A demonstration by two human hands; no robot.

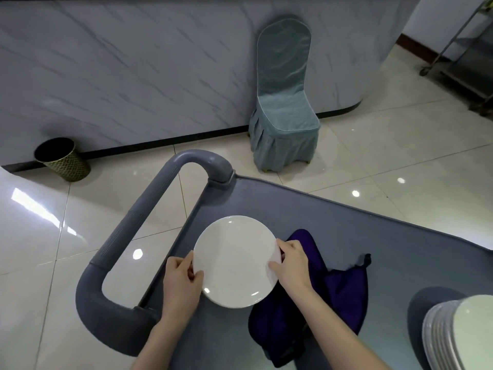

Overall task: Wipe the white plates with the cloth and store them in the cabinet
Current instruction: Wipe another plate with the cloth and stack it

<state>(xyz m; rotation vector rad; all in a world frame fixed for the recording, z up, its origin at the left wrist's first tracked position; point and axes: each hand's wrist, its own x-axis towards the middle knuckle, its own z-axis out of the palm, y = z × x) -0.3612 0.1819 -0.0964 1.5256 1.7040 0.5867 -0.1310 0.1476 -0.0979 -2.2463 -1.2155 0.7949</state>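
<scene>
Plate (236, 261) in both hands, as the head camera sees it: a white one, held roughly level just above the grey cart top (346, 217), near the cart handle (128, 225). My left hand (181, 279) pinches the near-left rim, thumb on the upper face. My right hand (290, 265) pinches the right rim the same way. Both forearms come up from the bottom of the view and angle inward toward each other. The purple cloth (344, 289) lies crumpled on the cart under and beside my right hand, and I cannot tell whether it touches the plate. A stack of plates (453, 335) sits at the near-right corner, well apart. No cabinet shows.

I judge this plate is either about to be wiped or ready to go away; I cannot tell which. To wipe it well, I would carry the rim firmly in one hand and take the cloth in the other. I would sweep from centre to edge, then turn the plate over, staying low over the cart in case it slips.
</scene>
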